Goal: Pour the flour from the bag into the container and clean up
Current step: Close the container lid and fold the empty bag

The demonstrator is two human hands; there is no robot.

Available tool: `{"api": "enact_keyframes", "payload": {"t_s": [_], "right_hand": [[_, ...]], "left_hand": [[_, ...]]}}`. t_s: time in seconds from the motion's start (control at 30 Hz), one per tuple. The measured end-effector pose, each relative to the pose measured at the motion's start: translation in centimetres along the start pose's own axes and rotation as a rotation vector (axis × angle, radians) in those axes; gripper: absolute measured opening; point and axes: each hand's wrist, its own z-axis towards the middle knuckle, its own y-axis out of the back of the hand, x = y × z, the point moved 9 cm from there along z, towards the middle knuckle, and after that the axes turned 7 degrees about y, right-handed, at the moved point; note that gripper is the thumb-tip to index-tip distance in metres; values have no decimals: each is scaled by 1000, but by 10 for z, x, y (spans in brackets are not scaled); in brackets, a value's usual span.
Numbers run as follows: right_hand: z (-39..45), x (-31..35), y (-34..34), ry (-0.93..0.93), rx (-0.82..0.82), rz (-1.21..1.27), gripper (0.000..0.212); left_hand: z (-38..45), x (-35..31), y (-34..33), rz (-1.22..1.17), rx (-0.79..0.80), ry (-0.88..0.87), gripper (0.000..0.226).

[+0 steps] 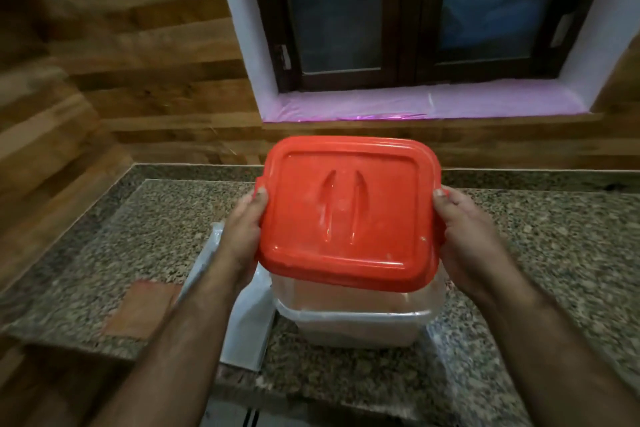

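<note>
1. Far left on the granite counter (104,236) lies a flat brown-red piece (142,308), maybe a cloth or card; I can't tell which, and it is not in my hands.
2. Just right of it, under my left forearm, the pale flour bag (244,326) lies flat on the counter, touching or just beside the container. It looks collapsed, so I judge the pouring is likely done, though I can't see inside it.
3. My left hand (242,236) clamps the left edge of the red lid (346,211), thumb over the rim.
4. The lid is held tilted above the clear container (356,319), its near edge close to the container's rim but not seated. The container stands on the counter with a pale fill visible through its wall, probably the flour.
5. My right hand (467,236) grips the lid's right edge, well apart from the left.
6. What I judge is left: press the lid down all round, then clear the bag and wipe any dust off the counter.
</note>
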Motion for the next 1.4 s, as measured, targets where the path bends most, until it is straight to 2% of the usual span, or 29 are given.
{"api": "enact_keyframes", "payload": {"t_s": [0.07, 0.17, 0.33, 0.47, 0.57, 0.63, 0.7, 0.83, 0.97, 1.07, 1.13, 1.2, 1.27, 1.33, 1.4], "right_hand": [[3, -9, 10, 35, -11, -202, 38], [5, -17, 22, 77, -14, -558, 38], [4, -45, 24, -142, 65, -717, 48], [1, -56, 28, -195, 42, -849, 61], [4, -67, 32, -198, 50, -765, 70], [2, -71, 33, -200, 71, -668, 56], [-2, -72, 32, -188, 88, -586, 51], [-10, -78, 32, -199, 66, -380, 49], [-20, -97, 29, -461, 114, -100, 62], [-23, -97, 28, -478, 127, -97, 69], [-22, -94, 35, -434, 66, -146, 75], [-19, -77, 49, -287, -72, -312, 61], [-17, -52, 51, -90, -160, -647, 59], [-24, -32, 34, 33, -174, -1002, 63], [-29, -21, 15, 59, -159, -1331, 57]], "left_hand": [[-6, 18, -6, 35, -9, 55, 30], [-9, 42, -7, 99, -55, 126, 40], [-6, 71, 6, 319, -118, 221, 68], [-6, 75, 6, 425, -114, 245, 55], [-11, 73, 2, 422, -70, 230, 51], [-12, 77, 3, 370, -33, 237, 42], [-17, 81, 4, 323, 14, 259, 37], [-20, 96, 0, 157, 98, 331, 44], [-20, 110, -4, -9, 166, 515, 51], [-16, 109, 2, -3, 148, 532, 65], [-15, 106, 9, 39, 89, 504, 70], [-12, 101, 20, 131, 0, 434, 60], [-6, 87, 34, 290, -133, 287, 50], [-6, 62, 37, 649, -267, 102, 51], [-15, 42, 24, 1012, -360, -20, 51]]}}
